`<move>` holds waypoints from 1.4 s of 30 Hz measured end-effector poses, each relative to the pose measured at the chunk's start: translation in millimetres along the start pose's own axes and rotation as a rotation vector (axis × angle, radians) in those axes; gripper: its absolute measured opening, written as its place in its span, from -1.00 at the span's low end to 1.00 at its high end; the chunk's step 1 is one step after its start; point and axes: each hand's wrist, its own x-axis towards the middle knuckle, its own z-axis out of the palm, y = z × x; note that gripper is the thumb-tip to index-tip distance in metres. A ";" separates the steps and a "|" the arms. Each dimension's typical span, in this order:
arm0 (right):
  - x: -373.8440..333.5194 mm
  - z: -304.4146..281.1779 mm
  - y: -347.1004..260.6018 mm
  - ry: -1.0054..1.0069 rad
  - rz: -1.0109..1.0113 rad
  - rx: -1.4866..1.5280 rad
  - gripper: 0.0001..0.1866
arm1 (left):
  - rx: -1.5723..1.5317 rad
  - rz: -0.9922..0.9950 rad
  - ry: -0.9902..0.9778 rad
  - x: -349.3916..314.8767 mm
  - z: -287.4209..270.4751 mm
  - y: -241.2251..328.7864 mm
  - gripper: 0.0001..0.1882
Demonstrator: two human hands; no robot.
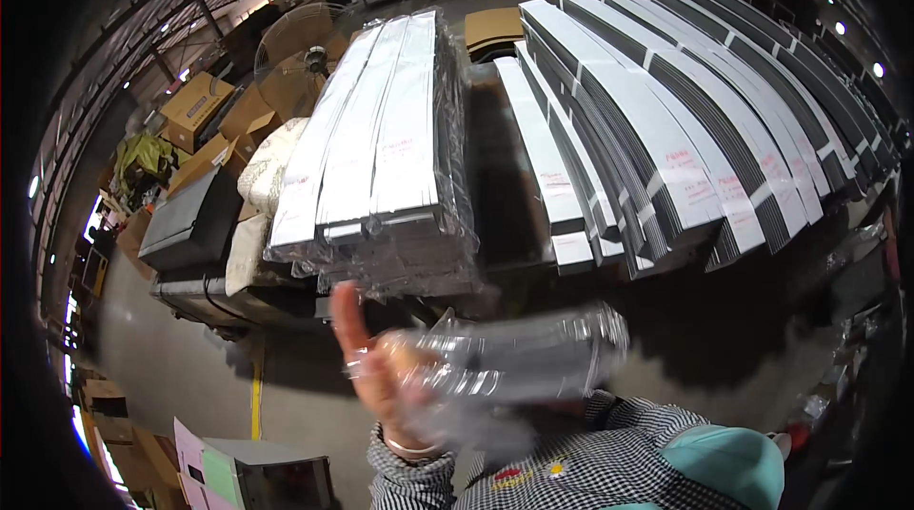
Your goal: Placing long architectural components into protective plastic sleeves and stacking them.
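Note:
My left hand point(386, 381) is raised in front of my body, with one finger pointing up and the others bent against clear plastic. That plastic wraps a dark grey bundle point(524, 358), which stretches to the right across my chest and is smeared by motion. What exactly is inside cannot be made out. My right hand is hidden; only the checked right sleeve point(624, 412) shows below the bundle. Just beyond my left hand is the near end of a stack of long white-topped strips point(376, 162), wrapped in clear film.
More long white and dark strips point(666, 120), tied in bundles, lie in rows at the right. A standing fan point(303, 53), cardboard boxes point(197, 108) and a dark bin point(190, 220) stand at the left. A pink and green panelled box point(252, 477) sits on the floor at lower left.

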 end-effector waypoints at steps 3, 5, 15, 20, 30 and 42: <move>55.5 -27.7 -17.8 0.301 0.222 0.302 -0.24 | 0.655 -0.207 0.291 -6.4 -25.5 -28.5 -0.52; 130.6 -59.6 -8.4 0.527 0.075 0.078 -0.34 | 0.677 -0.313 0.323 -30.5 -54.9 -41.3 -0.74; 474.4 -109.7 35.8 0.601 0.837 -0.320 -0.30 | 0.690 -0.484 0.608 -46.4 -101.7 -55.8 -0.73; 518.8 -166.1 204.0 0.531 0.469 -0.433 -0.48 | 0.713 -0.556 0.558 -2.7 -110.5 -88.5 -0.75; 354.1 -213.6 39.5 0.743 0.077 -0.847 -0.45 | 0.927 -0.535 0.514 -4.9 -120.1 -121.7 -0.68; 343.2 -198.2 24.9 0.588 0.631 -0.960 -0.03 | 0.902 -0.430 0.469 -99.3 -68.2 -107.0 -0.77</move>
